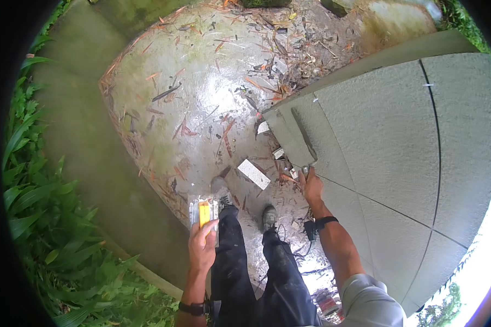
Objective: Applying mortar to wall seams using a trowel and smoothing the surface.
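Observation:
My right hand (pixel 312 188) is closed round the handle of a trowel (pixel 305 136). Its long blade lies against the grey rendered wall (pixel 390 125), near the wall's left edge, where the surface looks smoother. On the left, my left hand (pixel 203 245) grips the yellow handle of a flat metal float (pixel 195 210), its plate smeared with pale grey material. This float is held above the ground, near my left shoe, apart from the wall.
Thin dark lines (pixel 435 125) cross the wall. A white speckled rectangular piece (pixel 253 174) lies on the wet, leaf-strewn ground (pixel 196 92), with smaller pale fragments by the wall's foot. A low mossy wall (pixel 76 120) curves along the left, beside green plants (pixel 24 201).

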`<control>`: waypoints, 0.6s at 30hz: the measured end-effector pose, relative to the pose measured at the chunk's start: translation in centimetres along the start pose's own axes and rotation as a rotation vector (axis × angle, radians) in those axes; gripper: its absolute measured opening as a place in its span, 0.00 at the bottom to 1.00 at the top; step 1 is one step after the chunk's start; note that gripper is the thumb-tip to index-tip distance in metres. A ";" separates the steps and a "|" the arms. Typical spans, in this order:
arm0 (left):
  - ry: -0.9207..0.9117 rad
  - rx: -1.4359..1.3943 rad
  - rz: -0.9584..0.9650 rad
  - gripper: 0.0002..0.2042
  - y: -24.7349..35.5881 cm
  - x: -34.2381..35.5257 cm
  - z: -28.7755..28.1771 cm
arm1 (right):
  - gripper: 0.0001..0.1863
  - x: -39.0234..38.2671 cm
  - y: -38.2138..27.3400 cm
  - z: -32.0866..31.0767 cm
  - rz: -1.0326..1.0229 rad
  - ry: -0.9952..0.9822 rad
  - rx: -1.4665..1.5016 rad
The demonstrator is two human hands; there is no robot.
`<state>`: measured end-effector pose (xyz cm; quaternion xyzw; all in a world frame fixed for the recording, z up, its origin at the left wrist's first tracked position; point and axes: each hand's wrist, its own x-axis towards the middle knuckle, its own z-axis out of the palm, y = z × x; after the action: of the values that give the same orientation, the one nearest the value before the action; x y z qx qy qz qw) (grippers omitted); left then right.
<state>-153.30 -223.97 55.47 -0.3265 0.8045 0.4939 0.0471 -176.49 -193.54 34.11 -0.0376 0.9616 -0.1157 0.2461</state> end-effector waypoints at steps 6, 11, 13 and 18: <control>0.026 -0.041 -0.035 0.15 -1.7 -0.8 0.2 | 0.30 4.7 -2.4 4.0 0.015 -0.070 -0.038; -0.018 0.012 -0.098 0.15 -1.6 0.0 0.7 | 0.32 6.7 1.4 5.6 -0.015 -0.206 0.088; -0.013 0.024 -0.068 0.15 -1.1 0.2 0.5 | 0.32 5.7 0.9 5.7 -0.003 -0.180 0.098; 0.019 0.054 -0.041 0.13 -1.2 0.2 -0.7 | 0.31 2.3 -3.9 2.5 0.062 -0.209 0.050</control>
<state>-152.59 -225.02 54.86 -0.3464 0.8110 0.4678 0.0584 -177.25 -198.15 31.89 -0.0136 0.9282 -0.1275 0.3493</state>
